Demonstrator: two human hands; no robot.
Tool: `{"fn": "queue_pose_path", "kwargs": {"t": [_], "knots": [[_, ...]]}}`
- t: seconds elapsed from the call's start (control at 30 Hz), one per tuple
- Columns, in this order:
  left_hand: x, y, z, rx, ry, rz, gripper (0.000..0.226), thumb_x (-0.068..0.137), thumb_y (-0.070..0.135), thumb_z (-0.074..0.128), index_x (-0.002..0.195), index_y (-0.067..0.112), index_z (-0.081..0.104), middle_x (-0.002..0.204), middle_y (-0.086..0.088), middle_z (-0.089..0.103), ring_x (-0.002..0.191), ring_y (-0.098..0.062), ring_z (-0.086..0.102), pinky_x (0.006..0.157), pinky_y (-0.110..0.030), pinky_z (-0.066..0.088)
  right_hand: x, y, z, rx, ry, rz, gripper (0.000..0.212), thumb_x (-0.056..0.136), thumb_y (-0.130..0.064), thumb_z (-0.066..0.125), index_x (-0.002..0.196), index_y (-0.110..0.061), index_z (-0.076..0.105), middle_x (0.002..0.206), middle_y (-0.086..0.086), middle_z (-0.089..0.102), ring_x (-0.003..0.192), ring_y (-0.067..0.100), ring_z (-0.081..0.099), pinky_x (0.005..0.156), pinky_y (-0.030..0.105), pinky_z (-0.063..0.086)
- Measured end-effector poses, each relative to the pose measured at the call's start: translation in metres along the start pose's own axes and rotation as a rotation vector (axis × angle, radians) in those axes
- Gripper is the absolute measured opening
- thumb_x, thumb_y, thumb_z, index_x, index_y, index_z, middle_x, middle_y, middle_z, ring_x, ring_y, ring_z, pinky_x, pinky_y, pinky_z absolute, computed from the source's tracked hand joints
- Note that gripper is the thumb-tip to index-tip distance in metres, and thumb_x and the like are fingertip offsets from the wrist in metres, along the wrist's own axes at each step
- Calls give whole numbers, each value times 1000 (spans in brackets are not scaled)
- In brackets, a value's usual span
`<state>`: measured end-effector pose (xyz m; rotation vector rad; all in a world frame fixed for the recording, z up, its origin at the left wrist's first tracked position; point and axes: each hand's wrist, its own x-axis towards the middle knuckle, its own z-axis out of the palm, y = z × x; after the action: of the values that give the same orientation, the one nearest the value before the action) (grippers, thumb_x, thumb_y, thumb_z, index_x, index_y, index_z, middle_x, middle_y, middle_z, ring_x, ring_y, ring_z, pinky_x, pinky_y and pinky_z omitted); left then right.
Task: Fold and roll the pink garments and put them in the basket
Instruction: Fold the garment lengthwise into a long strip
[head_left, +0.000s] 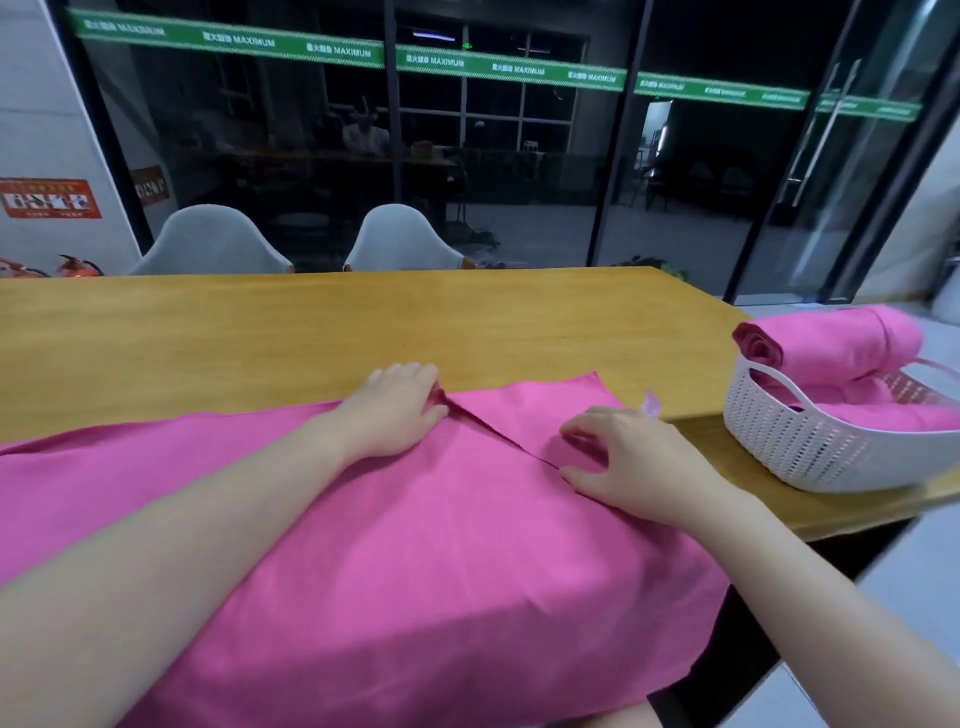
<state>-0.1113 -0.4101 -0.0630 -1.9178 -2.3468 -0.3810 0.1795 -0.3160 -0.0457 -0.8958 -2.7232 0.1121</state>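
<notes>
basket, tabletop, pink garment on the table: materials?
White basket: moulded plastic, perforated lattice walls, matte. Tabletop: looks like wood or wood veneer, yellowish grain, satin sheen. Pink garment: thin woven fabric, likely cotton or blend; creases softly.

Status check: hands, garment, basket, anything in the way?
Left hand pinching a fold, right hand pressing pink garment, spread on table. Basket right, rolled garment inside. Nothing between.
</notes>
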Motion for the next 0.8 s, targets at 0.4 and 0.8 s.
{"fn": "queue_pose_path", "kwargs": {"t": [0.4, 0.8], "knots": [[43, 29, 28, -320, 93, -26, 21, 98, 40, 62, 95, 19, 57, 96, 1, 64, 92, -24, 59, 86, -44, 49, 58, 65, 15, 322, 235, 195, 13, 95, -34, 66, 82, -33, 64, 79, -11, 67, 77, 14, 60, 69, 35, 47], [45, 26, 33, -282, 141, 63, 22, 99, 31, 61, 120, 25, 56, 103, 8, 53, 102, -15, 49, 99, -42, 43, 99, 92, 36, 280, 200, 392, 17, 93, -35, 69, 80, -24, 68, 78, -7, 65, 81, 21, 61, 69, 37, 51]]}}
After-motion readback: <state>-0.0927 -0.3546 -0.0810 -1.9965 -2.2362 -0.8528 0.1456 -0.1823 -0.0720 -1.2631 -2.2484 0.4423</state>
